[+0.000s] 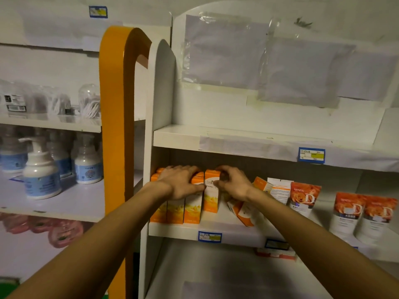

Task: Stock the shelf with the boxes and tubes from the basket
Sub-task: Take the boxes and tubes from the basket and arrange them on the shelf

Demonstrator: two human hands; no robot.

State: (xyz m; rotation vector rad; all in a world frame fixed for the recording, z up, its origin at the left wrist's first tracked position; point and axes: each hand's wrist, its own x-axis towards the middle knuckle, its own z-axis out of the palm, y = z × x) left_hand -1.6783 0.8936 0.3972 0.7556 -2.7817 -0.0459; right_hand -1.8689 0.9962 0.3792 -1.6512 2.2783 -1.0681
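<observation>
Several upright orange-and-white boxes (192,209) stand in a row at the left end of the middle white shelf (177,230). My left hand (180,183) lies flat over their tops. My right hand (232,183) grips the top of the rightmost upright box (211,200), set slightly behind the row. More orange boxes (244,212) lie tipped over under my right wrist. Right of them stand white tubes with orange rose caps (303,198) and two more tubes (364,214). The basket is out of view.
An orange-edged divider (117,126) separates this unit from the left shelves with pump bottles (41,169) and cotton-swab jars (89,100). Above is a white shelf (216,140) with a blue price tag (311,155). The lower shelf (216,272) lies below.
</observation>
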